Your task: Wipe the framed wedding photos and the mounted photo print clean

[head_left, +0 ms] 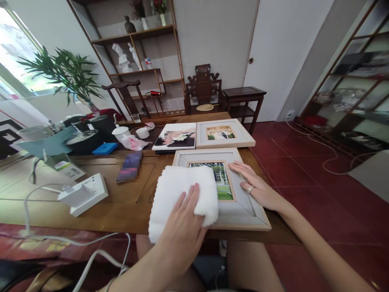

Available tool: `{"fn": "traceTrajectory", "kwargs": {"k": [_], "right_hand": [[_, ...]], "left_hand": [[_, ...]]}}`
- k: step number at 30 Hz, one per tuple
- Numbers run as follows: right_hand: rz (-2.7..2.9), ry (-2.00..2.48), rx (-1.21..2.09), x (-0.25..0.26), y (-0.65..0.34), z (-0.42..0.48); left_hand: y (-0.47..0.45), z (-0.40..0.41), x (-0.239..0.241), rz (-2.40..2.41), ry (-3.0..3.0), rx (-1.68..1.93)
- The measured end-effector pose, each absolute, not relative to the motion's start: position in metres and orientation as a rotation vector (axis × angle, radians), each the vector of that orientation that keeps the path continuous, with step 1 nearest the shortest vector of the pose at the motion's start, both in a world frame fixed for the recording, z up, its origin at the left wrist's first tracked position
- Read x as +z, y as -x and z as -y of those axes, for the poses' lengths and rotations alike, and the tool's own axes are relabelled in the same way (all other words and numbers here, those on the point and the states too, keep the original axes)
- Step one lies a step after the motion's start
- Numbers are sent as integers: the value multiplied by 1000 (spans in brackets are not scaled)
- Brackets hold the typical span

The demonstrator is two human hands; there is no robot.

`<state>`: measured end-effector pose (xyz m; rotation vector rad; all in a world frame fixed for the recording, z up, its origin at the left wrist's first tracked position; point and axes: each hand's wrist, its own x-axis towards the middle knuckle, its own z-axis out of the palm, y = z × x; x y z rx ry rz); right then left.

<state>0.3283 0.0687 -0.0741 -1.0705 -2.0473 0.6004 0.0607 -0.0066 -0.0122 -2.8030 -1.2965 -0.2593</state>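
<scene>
One camera sits on the person's head and looks forward and down. The left hand (184, 229), right hand (258, 190) and table (129, 215) are close; the wall (215, 36) is far. The view is wide, from a window (18, 48) on the left to shelves (349, 75) on the right.

- Readable text, brands, numbers: none could be made out.
- Open carton (69, 172): lay just beyond the power strip (99, 188); its panel carried print too fine to read.
- Small multicoloured pack (148, 63): stood well beyond the power strip; its marking was too small to read.
</scene>
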Motion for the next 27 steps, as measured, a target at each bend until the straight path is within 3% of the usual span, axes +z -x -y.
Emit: {"fn": "traceTrajectory", "kwargs": {"k": [12, 20, 27], "right_hand": [[2049, 1042, 629, -76, -329, -69], [2021, 1057, 631, -73, -326, -68], [2056, 1062, 597, -73, -327, -69]], "left_hand": [[-75, -109, -5, 1415, 2613, -38], [-74, -39, 19, 1303, 2795, 307], [-80, 24, 29, 1129, 3071, 341]]}}
